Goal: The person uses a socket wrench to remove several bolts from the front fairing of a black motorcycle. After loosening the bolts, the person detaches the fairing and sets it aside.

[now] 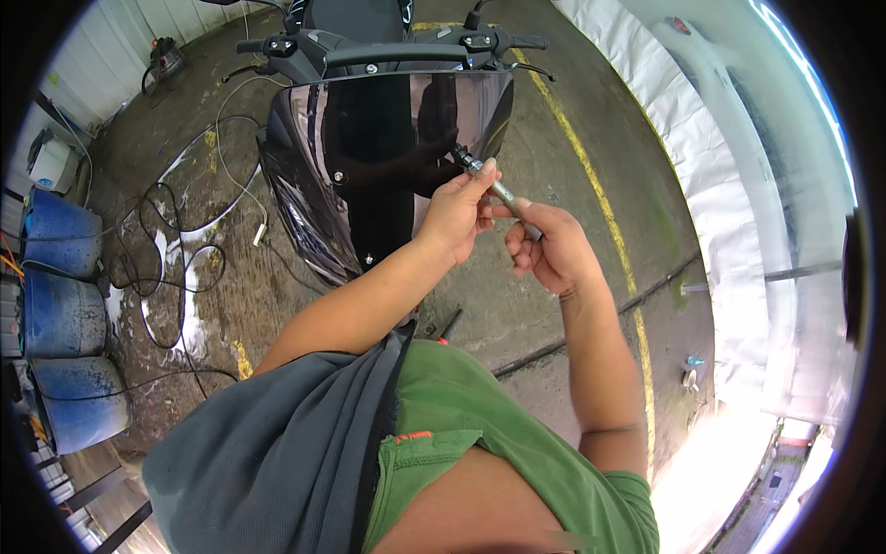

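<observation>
At the far left edge, three blue barrels (63, 319) stand in a row against the wall, with a white canister (53, 164) above them. Black and white cables (175, 240) loop loosely over the wet concrete floor (277, 295) just to their right, so that stretch of ground is cluttered; a small vacuum-like machine (164, 57) sits well apart near the top left wall.

In the middle stands a scooter (369, 55), its handlebars spreading across the top edge and its glossy dark front panel (369, 157) facing the camera. The panel's lower rim curves down toward the person's left forearm.

The left hand (455, 214) reaches up to the panel's right edge, its fingers pinched around the forward end of a metal screwdriver-like tool (494, 187). The tool's dark tip touches the panel near its right rim, and the shaft slants down to the right. The right hand (546, 247) is just beside the left, clenched around the tool's rear end, thumb laid along the shaft.

Right of the hands the concrete lies open, crossed by a curved yellow painted line (600, 203) and a thin dark hose (591, 323). Further right, a white plastic sheet (729, 231) covers a vehicle-like shape along the right edge. Small objects (689, 369) lie near the sheet's lower hem.
</observation>
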### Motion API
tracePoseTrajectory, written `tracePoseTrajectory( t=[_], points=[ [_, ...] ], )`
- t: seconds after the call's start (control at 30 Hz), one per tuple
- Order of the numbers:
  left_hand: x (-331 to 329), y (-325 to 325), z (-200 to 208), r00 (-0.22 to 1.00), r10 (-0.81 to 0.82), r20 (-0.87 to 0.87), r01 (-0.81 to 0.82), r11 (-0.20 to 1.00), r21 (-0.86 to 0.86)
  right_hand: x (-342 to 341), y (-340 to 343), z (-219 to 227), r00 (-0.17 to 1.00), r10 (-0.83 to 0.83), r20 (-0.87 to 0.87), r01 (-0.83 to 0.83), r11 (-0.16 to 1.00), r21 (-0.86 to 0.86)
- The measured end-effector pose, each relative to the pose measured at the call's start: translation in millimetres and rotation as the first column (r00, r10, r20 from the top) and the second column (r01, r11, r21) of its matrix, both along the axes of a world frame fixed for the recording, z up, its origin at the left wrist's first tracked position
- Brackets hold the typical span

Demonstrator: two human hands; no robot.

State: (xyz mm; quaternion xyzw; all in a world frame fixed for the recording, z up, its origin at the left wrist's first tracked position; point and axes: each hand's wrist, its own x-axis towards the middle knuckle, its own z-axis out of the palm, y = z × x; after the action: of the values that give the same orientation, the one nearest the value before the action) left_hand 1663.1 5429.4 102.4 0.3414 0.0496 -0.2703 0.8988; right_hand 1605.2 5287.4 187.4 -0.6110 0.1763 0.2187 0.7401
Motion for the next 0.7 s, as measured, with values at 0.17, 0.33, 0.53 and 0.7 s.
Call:
tracePoseTrajectory(
  t=[0.17,0.33,0.53,0.7],
  points=[
    [-0.5,10.3,1.2,0.99,-0.131,0.053,0.127,0.989,0.074,19.9,4.3,8.5,0.947,0.279,0.161,-0.16,0.842,-0.516],
    [-1.8,37.6,14.7,0.849,-0.441,0.29,0.25,0.821,0.513,11.3,17.5,19.5,0.785,0.591,0.184,0.02,0.272,-0.962],
    [27.4,38.3,41.3,0.006,-0.447,0.895,-0.714,0.624,0.317,12.3,15.7,24.6,0.697,0.7,0.155,0.135,0.084,-0.987],
    [70.6,-1.2,68.0,-0.11,-0.894,0.435,-0.29,0.447,0.846,1.0,32.6,-7.9,0.834,0.121,0.538,0.424,0.482,-0.766]
  ],
)
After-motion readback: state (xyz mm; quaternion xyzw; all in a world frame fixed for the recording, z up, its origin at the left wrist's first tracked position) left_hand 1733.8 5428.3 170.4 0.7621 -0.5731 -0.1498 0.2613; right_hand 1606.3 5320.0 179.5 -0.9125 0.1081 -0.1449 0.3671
